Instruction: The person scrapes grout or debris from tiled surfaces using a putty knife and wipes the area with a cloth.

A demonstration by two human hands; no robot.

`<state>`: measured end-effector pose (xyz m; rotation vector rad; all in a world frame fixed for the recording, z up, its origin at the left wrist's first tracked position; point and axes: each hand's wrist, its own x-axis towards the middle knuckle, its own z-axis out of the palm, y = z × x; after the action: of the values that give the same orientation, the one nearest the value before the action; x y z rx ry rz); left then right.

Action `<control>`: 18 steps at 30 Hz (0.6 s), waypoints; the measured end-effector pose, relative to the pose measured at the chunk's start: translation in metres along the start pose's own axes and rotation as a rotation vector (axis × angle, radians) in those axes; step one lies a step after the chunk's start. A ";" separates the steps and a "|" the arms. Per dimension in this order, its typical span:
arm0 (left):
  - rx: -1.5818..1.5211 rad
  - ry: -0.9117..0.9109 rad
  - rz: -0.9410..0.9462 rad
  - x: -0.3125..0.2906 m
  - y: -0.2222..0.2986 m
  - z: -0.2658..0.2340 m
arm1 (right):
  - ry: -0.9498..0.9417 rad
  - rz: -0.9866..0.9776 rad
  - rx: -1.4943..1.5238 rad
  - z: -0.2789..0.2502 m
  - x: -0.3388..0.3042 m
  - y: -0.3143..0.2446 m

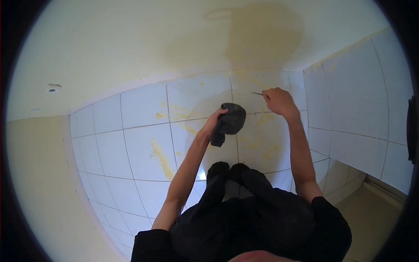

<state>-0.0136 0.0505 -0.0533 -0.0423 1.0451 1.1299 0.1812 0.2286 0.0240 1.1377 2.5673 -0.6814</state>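
My left hand (pixel 214 118) is closed on a dark grey cloth (pixel 233 120), which bunches up over the fingers and hangs down in a short flap. It is held above the white tiles in front of my feet. To the right and a little farther away, my right hand (pixel 278 101) is closed around a thin pointed tool (pixel 257 93). Only a slim, blade-like tip of it sticks out to the left; the fist hides the handle, so its exact kind cannot be told. Yellow smears (pixel 161 159) and spots mark the white tiled floor (pixel 144 148) around both hands.
A cream wall (pixel 131 39) rises along the far side, with a small white fitting (pixel 53 88) at the left. White tiles cover a raised side (pixel 358 87) on the right, beside a recess (pixel 371 214). My dark shoes (pixel 218 168) stand close below the cloth.
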 end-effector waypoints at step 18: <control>0.654 -0.219 -0.076 -0.014 -0.032 -0.005 | 0.060 -0.051 0.078 0.105 0.079 -0.066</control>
<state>0.0065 0.0223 -0.0610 0.5444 1.1586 0.6646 0.0837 0.1857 -0.0774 1.1359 2.6493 -0.7779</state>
